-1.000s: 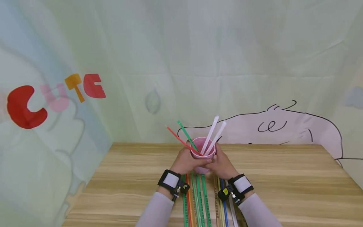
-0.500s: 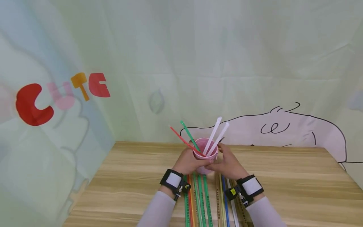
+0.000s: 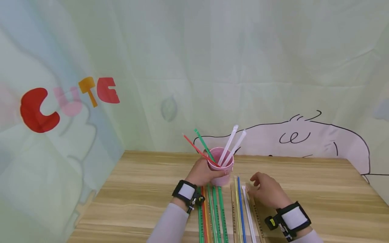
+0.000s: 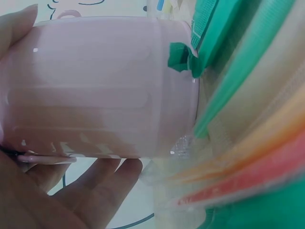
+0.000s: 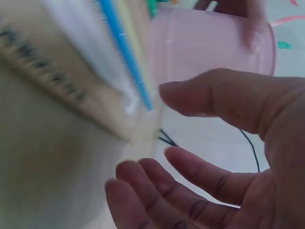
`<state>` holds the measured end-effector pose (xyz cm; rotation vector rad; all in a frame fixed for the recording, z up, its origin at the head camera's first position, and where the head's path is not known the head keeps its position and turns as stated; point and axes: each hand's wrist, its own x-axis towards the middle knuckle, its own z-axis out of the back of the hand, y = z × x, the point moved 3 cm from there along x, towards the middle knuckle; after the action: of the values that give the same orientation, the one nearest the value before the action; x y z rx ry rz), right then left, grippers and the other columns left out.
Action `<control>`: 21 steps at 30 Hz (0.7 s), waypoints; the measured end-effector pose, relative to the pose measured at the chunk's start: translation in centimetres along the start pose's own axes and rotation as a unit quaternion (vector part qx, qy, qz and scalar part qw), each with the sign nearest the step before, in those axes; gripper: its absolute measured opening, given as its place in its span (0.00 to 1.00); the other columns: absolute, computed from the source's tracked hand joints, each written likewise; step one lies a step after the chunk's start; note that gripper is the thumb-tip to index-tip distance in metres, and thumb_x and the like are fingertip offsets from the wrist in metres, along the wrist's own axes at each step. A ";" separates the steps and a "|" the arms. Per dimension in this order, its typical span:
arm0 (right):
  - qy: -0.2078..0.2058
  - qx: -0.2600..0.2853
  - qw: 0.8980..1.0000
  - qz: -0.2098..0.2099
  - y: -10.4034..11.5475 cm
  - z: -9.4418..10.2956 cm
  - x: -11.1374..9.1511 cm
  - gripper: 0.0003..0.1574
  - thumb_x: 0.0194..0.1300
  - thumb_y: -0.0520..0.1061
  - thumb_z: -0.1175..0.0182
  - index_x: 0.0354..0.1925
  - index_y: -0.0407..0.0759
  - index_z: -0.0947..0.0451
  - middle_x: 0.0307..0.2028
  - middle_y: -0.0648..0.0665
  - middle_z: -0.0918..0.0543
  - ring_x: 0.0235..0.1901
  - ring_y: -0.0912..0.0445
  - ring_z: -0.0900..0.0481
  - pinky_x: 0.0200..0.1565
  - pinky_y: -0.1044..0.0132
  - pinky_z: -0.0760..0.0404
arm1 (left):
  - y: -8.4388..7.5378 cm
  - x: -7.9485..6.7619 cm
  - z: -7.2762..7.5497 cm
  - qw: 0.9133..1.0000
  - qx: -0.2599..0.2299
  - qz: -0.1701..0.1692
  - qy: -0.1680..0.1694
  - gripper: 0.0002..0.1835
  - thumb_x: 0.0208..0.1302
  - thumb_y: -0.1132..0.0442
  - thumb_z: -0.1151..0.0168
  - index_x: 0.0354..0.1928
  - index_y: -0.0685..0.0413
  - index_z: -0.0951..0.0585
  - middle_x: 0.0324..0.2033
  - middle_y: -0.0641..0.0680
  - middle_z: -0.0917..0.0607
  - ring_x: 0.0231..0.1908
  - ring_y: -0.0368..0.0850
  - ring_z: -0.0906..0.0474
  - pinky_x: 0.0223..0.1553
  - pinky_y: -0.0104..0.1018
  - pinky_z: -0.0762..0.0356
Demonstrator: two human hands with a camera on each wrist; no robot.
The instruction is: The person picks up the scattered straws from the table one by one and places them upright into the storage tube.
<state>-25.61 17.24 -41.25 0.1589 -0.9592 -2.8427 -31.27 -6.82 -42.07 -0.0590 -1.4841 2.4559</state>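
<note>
A pink cup (image 3: 221, 180) stands on the table, with a red straw (image 3: 192, 145), a green straw (image 3: 201, 141) and two white wrapped straws (image 3: 228, 143) leaning out of it. My left hand (image 3: 202, 173) grips its left side, thumb across the front; fingers curve along the cup wall (image 4: 95, 86) in the left wrist view. My right hand (image 3: 268, 193) is apart from the cup, beside the far end of a brown-printed wrapped straw (image 3: 257, 216). Thumb and loosely bent fingers (image 5: 193, 167) hold nothing in the right wrist view. A white straw (image 3: 249, 216) and a blue straw (image 3: 241, 211) lie nearby.
Several green, red and orange wrapped straws (image 3: 215, 214) lie in a row before the cup, toward the left. A yellow straw (image 3: 237, 206) lies in the right-hand group. Behind the wooden table (image 3: 319, 189) hangs a printed cloth (image 3: 212, 67).
My right hand has let go of the cup and moved right and nearer, beside the right-hand straws. The left hand keeps its grip, and the cup stays in place.
</note>
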 end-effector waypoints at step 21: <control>0.005 -0.026 0.999 -0.033 -0.5 -2.0 -0.4 0.34 0.49 0.35 0.25 0.52 0.37 0.31 0.26 0.45 0.22 0.25 0.53 0.26 0.26 0.62 0.30 | 0.0 -0.1 0.0 1.000 -0.025 -0.008 0.011 0.44 0.54 0.47 0.19 0.71 0.43 0.30 0.61 0.50 0.18 0.62 0.49 0.22 0.63 0.50 0.20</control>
<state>-24.97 16.52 -43.08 0.2022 -0.8919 -2.9207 -31.15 -6.85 -42.03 -0.0818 -1.5308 2.3974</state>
